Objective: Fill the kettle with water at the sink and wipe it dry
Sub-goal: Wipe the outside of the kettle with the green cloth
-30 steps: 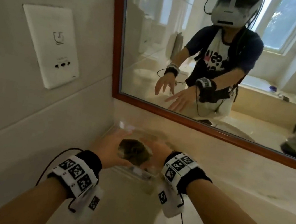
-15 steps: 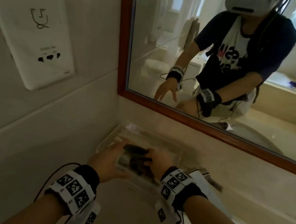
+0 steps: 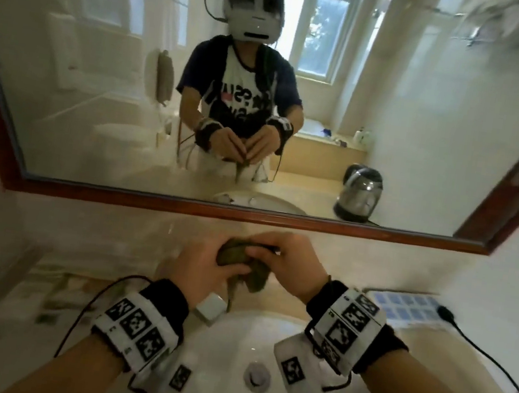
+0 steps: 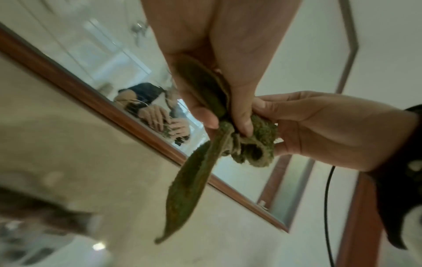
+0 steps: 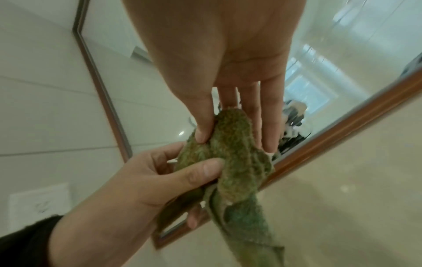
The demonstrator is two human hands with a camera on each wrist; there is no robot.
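Both hands hold a crumpled green cloth (image 3: 237, 256) above the back rim of the white sink (image 3: 232, 341). My left hand (image 3: 209, 265) pinches it between thumb and fingers, and a long strip of the cloth (image 4: 194, 184) hangs down from the left hand (image 4: 228, 126). From the other side my right hand (image 3: 285, 265) grips the bunched end. In the right wrist view the right hand (image 5: 235, 142) has its thumb and fingers round the cloth (image 5: 235, 168). The steel kettle (image 3: 359, 193) shows only as a reflection in the mirror, standing on the counter.
A brown-framed mirror (image 3: 249, 216) runs along the wall behind the sink. A blue-and-white mat (image 3: 402, 307) and a black cable (image 3: 478, 350) lie on the counter at right. The drain (image 3: 256, 374) sits in the basin. A blurred clear tray (image 3: 58, 285) is at left.
The hands lifted the green cloth out of the clear tray in the left corner. They moved right with it and now hold it over the sink; the view swung right too.
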